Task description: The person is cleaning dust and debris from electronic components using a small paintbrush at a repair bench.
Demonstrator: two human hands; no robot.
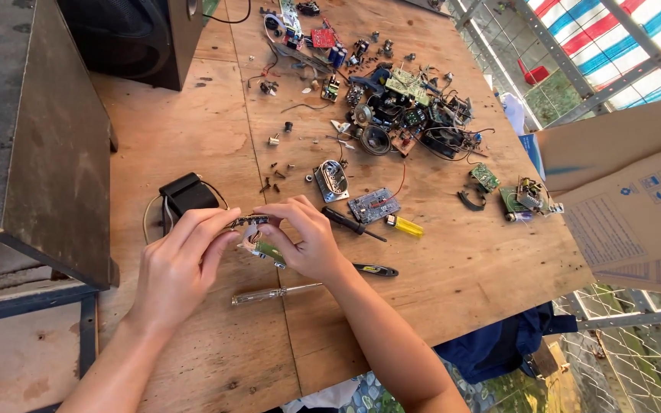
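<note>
Both my hands hold a small narrow circuit strip (250,220) between their fingertips, just above the plywood table (453,268). My left hand (177,264) pinches its left end and my right hand (304,237) pinches its right end. Under my right hand lie a clear-handled screwdriver (273,294) and a green-and-white part (268,252). A black transformer (187,193) with wires sits just beyond my left hand.
A blue circuit board (373,205), a metal part (332,180), a black-and-yellow screwdriver (376,224) and a black tool (375,269) lie near. A heap of electronic scrap (407,115) is farther back. A speaker cabinet (40,138) stands left, a cardboard box (629,199) right.
</note>
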